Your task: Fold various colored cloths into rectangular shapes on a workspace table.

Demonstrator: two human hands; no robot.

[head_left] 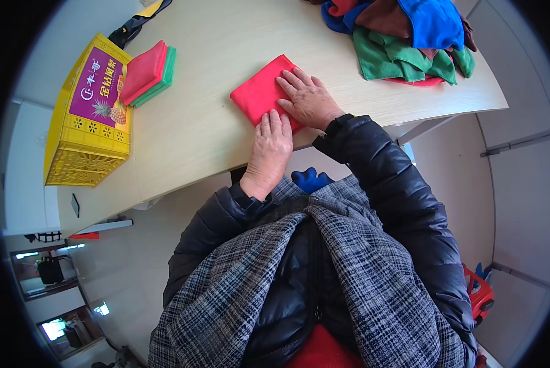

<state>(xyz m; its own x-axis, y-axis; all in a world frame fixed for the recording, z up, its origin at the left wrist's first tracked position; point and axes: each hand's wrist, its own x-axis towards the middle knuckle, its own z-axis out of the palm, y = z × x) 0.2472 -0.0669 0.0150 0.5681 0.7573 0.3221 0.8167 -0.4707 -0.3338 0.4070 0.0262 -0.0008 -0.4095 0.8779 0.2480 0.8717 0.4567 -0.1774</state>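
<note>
On smooth tabletop (213, 49), flat hands (269, 144), square red cloth (259, 92)

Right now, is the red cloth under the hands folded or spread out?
Folded: the red cloth lies as a compact square with neat edges, left hand and right hand pressing it flat.

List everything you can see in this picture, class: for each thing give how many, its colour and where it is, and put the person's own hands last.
Folded cloth: one, red, flat on the table near its front edge, under both hands.
Stack of folded cloths: at least two, red over green, on top of the crate.
Crate: one, yellow plastic with a purple label, far left of the table.
Pile of loose cloths: several, green, blue, brown and red, far right of the table.
Table: one, pale wood.
Stool: one, red, on the floor at lower right.
Left hand: flat on the red cloth's near edge.
Right hand: flat on the cloth's right side.
</note>
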